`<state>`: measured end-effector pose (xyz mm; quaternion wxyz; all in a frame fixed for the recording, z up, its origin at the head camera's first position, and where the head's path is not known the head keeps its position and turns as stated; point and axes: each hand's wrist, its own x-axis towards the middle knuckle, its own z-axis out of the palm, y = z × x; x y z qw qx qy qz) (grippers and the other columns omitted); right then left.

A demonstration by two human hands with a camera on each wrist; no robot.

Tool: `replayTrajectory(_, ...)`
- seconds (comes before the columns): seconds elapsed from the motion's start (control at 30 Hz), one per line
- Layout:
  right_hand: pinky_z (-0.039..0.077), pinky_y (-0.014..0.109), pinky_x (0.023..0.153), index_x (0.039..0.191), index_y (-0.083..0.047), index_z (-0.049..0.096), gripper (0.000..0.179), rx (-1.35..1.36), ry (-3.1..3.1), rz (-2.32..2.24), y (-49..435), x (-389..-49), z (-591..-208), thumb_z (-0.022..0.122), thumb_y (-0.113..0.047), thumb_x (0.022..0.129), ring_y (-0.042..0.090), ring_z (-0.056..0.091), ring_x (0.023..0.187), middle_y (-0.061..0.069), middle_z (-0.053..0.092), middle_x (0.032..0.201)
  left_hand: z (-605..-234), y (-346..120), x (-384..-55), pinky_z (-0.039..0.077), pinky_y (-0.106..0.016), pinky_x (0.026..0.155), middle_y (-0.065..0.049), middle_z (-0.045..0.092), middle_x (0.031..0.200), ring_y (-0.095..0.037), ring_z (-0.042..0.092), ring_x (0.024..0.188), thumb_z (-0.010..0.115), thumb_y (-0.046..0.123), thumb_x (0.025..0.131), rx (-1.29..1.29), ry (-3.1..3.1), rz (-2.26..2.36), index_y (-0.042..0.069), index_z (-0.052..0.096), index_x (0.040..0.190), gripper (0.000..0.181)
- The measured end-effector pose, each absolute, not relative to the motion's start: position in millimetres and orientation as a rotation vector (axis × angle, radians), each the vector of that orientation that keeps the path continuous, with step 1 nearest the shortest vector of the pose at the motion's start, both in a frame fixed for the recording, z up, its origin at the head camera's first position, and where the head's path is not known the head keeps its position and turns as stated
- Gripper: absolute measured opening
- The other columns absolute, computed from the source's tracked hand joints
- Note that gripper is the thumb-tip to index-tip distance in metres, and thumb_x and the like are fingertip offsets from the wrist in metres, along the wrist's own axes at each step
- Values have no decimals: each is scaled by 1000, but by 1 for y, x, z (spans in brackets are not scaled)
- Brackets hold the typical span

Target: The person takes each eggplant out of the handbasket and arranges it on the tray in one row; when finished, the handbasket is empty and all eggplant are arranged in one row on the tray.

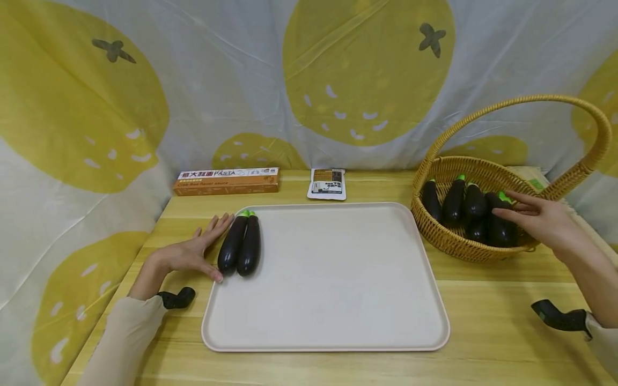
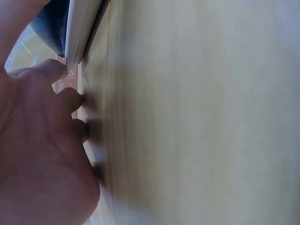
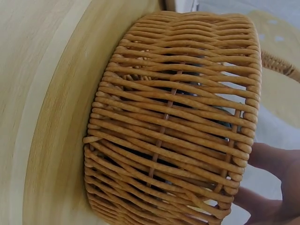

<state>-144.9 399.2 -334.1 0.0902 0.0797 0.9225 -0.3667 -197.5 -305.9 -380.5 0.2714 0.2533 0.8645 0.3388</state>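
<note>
The eggplant (image 1: 502, 230) at the right of the basket (image 1: 441, 241) could slip or get stuck, because other eggplants (image 1: 453, 203) crowd it. The right hand (image 1: 545, 217) has its fingers a little apart there, grip hard to tell; the left hand (image 1: 190, 253) spreads its fingers wide beside two eggplants (image 1: 249, 246) on the tray (image 1: 338, 284).

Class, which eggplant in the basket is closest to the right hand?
The rightmost eggplant in the wicker basket. In the head view, the right hand overlaps it; the basket's other eggplants lie farther left.
</note>
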Motion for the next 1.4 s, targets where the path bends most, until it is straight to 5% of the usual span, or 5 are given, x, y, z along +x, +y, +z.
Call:
replayTrajectory(0.43,33,37,53,161,2,26,76,250,2732,-957,392,-149,-333,51,-45,107,9,25,50,43,43,139,-383,-307,-196,-25,-74,114,-25,-28,168,-49,-33,151,94,29,73,687,2335,908,8,-7,166,139)
replayTrajectory(0.67,42,35,73,160,6,25,71,244,2682,-959,398,-151,-330,44,-41,110,63,33,136,46,21,157,-379,-305,-196,-24,-76,114,-25,-29,168,-49,-33,151,95,31,71,662,2338,911,9,-6,167,142)
replayTrajectory(1.0,29,40,48,159,8,25,56,216,2719,-1059,397,-146,-334,39,-18,112,14,29,53,37,47,151,-379,-303,-198,-23,-75,115,-22,-25,170,-49,-33,151,96,29,70,685,2332,914,10,-6,167,141)
replayTrajectory(1.17,55,48,78,159,6,25,62,250,2697,-1085,401,-147,-332,38,-32,112,35,61,93,36,38,157,-380,-304,-198,-23,-75,115,-22,-26,170,-48,-33,152,96,29,70,678,2332,913,10,-6,167,142)
replayTrajectory(1.4,41,67,102,159,5,27,67,259,2670,-1153,402,-148,-329,38,-41,112,63,24,141,29,6,170,-381,-306,-197,-24,-76,114,-23,-28,168,-49,-33,151,96,30,70,664,2338,911,10,-6,167,142)
